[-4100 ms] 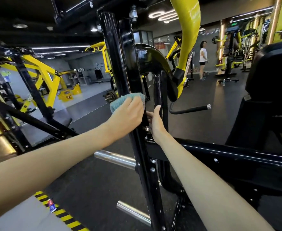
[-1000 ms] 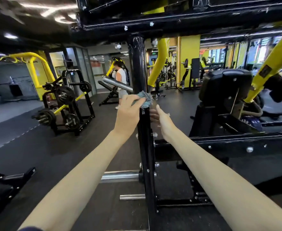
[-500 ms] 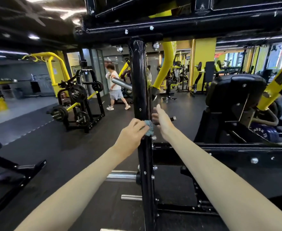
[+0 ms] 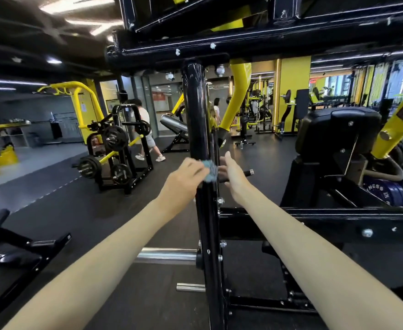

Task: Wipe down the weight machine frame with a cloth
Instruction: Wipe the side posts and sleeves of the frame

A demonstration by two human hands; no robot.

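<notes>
The weight machine's black upright post [image 4: 199, 120] runs down the middle of the view, under a black overhead beam [image 4: 267, 41]. My left hand [image 4: 183, 178] presses a small blue-grey cloth [image 4: 210, 172] against the post at about mid height. The cloth shows only between my thumb and the post. My right hand [image 4: 233, 173] is just right of the post, fingers stretched out flat, close to the post's far side; whether it touches is hidden.
A black crossbar [image 4: 338, 214] runs right from the post, with a padded seat back [image 4: 338, 129] and yellow lever arms [image 4: 395, 129] beyond. Chrome pegs [image 4: 167, 254] stick out left. A plate rack [image 4: 117, 148] and a walking person [image 4: 145, 132] are at left.
Over the last second my left hand slid the cloth down the post, then held near mid height. The person in the background walked left. Four seconds ago I stood at another side of the machine.
</notes>
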